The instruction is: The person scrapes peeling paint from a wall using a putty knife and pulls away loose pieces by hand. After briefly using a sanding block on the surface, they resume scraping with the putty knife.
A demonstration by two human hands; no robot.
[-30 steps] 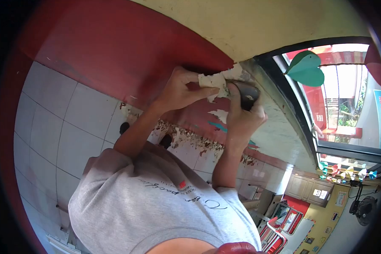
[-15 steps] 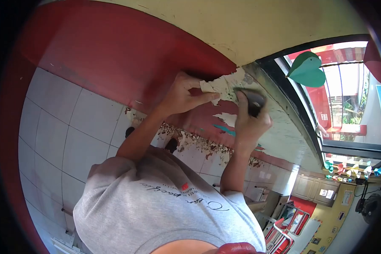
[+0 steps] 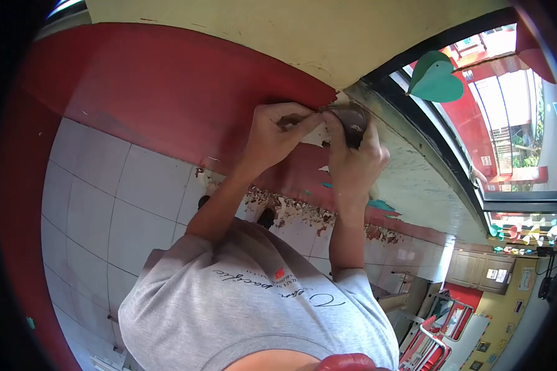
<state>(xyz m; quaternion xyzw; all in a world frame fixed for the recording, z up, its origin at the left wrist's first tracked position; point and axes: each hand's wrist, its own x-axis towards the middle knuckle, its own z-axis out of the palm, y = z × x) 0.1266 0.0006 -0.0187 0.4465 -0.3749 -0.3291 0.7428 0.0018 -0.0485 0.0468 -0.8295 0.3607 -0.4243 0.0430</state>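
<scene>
My right hand [image 3: 356,164] grips a dark, flat scraper [image 3: 353,122] with the thumb and fingers around its sides. The scraper lies against the wall near the corner by the window frame, where pale patches show under the paint. Just left of it, my left hand [image 3: 275,133] is closed in a pinch, its fingertips touching or nearly touching the scraper's edge. It seems to hold the peeling paint [image 3: 315,133], a pale ragged bit of which shows below the fingers. The red wall [image 3: 179,86] stretches away to the left.
Paint flakes [image 3: 291,213] litter the white tiled floor [image 3: 148,179] along the wall's foot. To the right is a black-framed window [image 3: 439,130] with a green paper heart [image 3: 436,77] hanging before it. Red-and-white folding chairs [image 3: 430,337] stand at lower right.
My right hand and the scraper have moved left and up, close to my left fingertips. The loose paint flap seen earlier by my left hand is now mostly covered. The view has shifted slightly.
</scene>
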